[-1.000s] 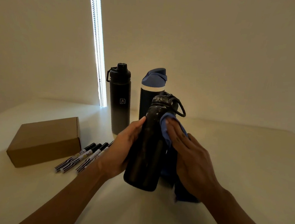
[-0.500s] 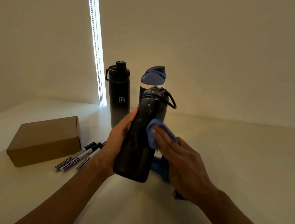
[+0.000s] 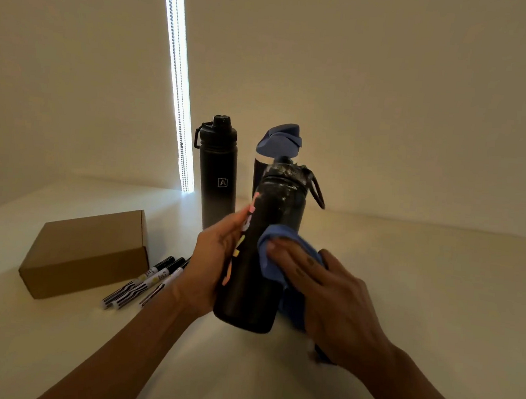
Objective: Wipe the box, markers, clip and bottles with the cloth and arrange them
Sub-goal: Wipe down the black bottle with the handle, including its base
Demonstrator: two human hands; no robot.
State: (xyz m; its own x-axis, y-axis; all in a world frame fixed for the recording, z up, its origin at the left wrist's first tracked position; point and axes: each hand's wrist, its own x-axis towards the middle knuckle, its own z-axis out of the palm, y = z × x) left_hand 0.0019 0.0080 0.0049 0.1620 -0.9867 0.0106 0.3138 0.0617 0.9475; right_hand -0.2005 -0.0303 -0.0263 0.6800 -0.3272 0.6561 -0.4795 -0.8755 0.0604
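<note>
- Hands: left hand (image 3: pixel 215 268) is wrapped round the side of the speckled bottle (image 3: pixel 256 262). Right hand (image 3: pixel 326 295) lies with flat fingers, pressing the blue cloth (image 3: pixel 272 247) against the bottle's middle.
- Position: the speckled bottle is tilted, and its base appears to sit just clear of the worktop (image 3: pixel 407 273). A loose end of the cloth hangs under the right palm.
- Risk 1: one hand alone carries the bottle. Sideways pressure from the wiping could twist it out of that grip and drop it.
- Risk 2: the blue-capped bottle (image 3: pixel 280 141) stands directly behind and the black bottle (image 3: pixel 219 180) just beside it. A swing of the tilted bottle or its loop handle could topple either.
- Risk 3: white specks cover the cap and shoulder, above where the cloth now sits. That area is likely to be missed if the wiping stays low.
- Risk 4: the markers (image 3: pixel 145 281) lie near the left forearm, beside the box (image 3: pixel 88 248). A careless elbow could scatter them.
- Writing: the black bottle has a small square emblem with the letter "A". Coloured lettering runs down the speckled bottle but is partly covered and not legible. Print on the marker barrels is too small to read, and the box shows none.
- Not seen: clip.
</note>
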